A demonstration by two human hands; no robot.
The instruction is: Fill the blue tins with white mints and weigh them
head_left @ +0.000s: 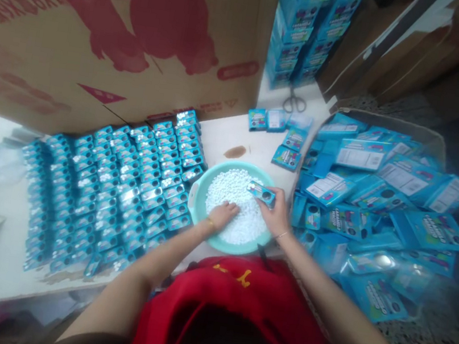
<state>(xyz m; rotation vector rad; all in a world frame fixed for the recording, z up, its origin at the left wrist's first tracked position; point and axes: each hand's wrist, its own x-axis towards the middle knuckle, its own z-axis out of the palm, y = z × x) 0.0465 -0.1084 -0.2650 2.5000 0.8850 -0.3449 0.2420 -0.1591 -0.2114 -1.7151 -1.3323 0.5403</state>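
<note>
Two hands at basin (196, 204) | left hand (222, 214) pinches white beads (232, 192) | right hand (277, 216) grips small blue box (261, 193) at 1 o'clock | I keep box level, feed slowly

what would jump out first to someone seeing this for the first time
Most likely the mass of small blue packets laid in tight rows across the table on the left, under a big cardboard box with red print. In the middle, a teal basin heaped with white pellets draws the eye: the left hand digs into them while the right hand holds one blue packet above. A carton of loose blue packs sprawls on the right.
</note>
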